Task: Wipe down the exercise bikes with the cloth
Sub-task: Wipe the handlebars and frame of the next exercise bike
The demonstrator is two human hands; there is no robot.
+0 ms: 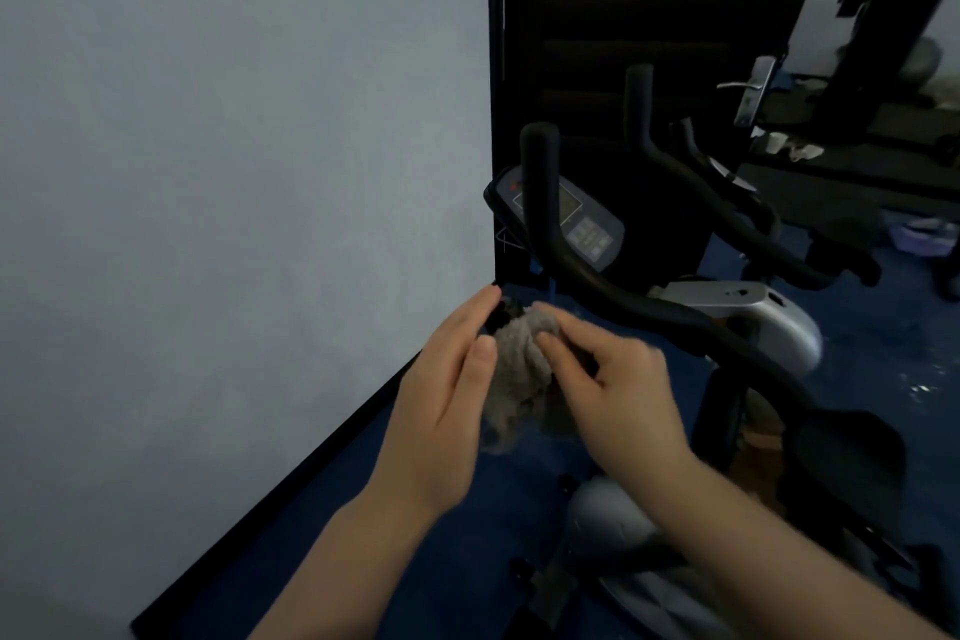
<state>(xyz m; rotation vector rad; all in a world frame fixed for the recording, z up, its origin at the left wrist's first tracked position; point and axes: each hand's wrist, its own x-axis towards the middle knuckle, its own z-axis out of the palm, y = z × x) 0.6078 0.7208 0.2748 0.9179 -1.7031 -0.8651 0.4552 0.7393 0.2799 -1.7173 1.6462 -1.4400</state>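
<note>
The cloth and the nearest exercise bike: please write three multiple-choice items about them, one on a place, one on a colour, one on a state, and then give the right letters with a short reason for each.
1. Where is the cloth?
A. Draped over the console
B. Between the two hands, in front of the bike
C. Lying on the floor

2. What colour is the floor?
A. Dark blue
B. Red
C. White

3. What is the left hand doing?
A. Hanging idle at the person's side
B. Gripping the door handle
C. Holding the cloth together with the right hand

Answers:
1 B: the grey bundle sits between both hands, lower than the console.
2 A: the floor around the bike is dark blue.
3 C: fingers of both hands lie against the cloth.
</note>
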